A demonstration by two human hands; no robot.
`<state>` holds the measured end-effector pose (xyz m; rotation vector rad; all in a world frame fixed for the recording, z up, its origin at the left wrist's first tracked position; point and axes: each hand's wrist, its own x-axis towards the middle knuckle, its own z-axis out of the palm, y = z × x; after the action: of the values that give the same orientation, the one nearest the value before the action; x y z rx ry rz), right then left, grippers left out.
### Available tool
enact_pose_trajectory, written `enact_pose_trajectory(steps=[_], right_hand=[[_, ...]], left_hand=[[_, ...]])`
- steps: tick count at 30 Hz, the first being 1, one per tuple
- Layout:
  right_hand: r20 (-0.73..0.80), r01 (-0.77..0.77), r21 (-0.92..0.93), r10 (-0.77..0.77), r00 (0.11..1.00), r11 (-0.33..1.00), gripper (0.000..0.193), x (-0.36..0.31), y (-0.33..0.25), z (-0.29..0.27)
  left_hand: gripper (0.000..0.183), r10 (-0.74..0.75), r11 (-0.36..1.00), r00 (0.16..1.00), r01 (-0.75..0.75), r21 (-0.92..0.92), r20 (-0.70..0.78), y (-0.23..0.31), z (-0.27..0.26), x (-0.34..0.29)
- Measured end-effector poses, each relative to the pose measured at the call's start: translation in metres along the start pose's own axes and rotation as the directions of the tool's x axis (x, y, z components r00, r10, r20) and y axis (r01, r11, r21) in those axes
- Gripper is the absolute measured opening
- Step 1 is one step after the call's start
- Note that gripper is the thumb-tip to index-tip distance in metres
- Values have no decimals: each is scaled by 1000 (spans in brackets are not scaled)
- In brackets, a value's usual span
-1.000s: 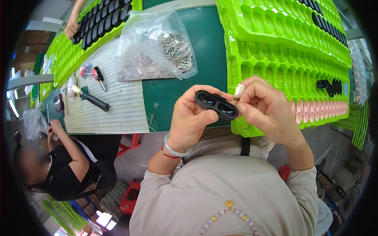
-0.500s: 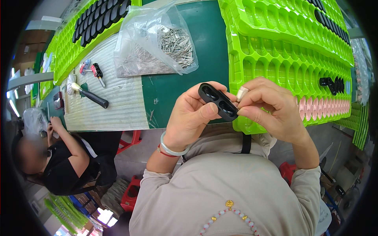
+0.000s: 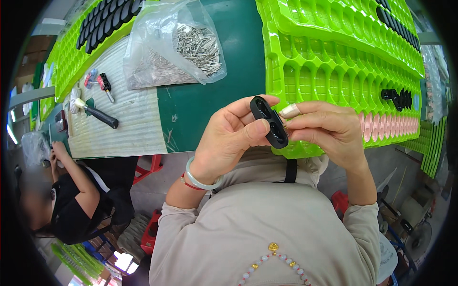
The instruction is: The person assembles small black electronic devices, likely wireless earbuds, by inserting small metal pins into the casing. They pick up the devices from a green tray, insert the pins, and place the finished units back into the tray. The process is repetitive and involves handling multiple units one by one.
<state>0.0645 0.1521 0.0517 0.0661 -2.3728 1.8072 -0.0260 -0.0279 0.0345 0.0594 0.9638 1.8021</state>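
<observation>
- The left hand (image 3: 229, 143) pinches a black oval plastic part (image 3: 268, 121) with two openings, thumb on its front and fingers (image 3: 243, 106) curled behind, held above the bench's near edge.
- The right hand (image 3: 329, 131) meets the part from the right, fingers pressed together at its edge; whether they pinch something small there cannot be told.
- A clear plastic bag of metal pins (image 3: 179, 45) lies on the green bench (image 3: 224, 90), towards its far side.
- Bright green moulded trays (image 3: 334, 52) fill the right side, overhanging the near edge.
- A black-handled tool (image 3: 98, 114) rests on the white ribbed mat (image 3: 129, 119) at the left.
- Open green surface lies between bag and trays.
</observation>
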Motion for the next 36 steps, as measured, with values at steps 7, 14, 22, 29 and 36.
enact_pose_trajectory(steps=[7, 14, 22, 29, 36], right_hand=[[-7, 50, -76, -51, 999, 996, 18, -8, 7, -2], [0, 53, -97, -53, 999, 994, 18, -13, 13, -4], [-40, 139, -135, -145, 989, 981, 18, -14, 18, -3], [-69, 132, -109, -140, 988, 985, 16, -15, 21, -3], [-72, 130, -120, -139, 988, 984, 17, -16, 23, -3]], left_hand=[[38, -9, 998, 1000, 9, 68, -3, -4, 3, -1], [38, -4, 999, 1000, 3, 53, 24, -9, 3, 1], [44, 82, 992, 990, -93, 87, 117, -16, -2, 2], [43, 115, 987, 986, -127, 100, 119, -21, 0, 5], [42, 134, 983, 982, -149, 104, 133, -24, 1, 6]])
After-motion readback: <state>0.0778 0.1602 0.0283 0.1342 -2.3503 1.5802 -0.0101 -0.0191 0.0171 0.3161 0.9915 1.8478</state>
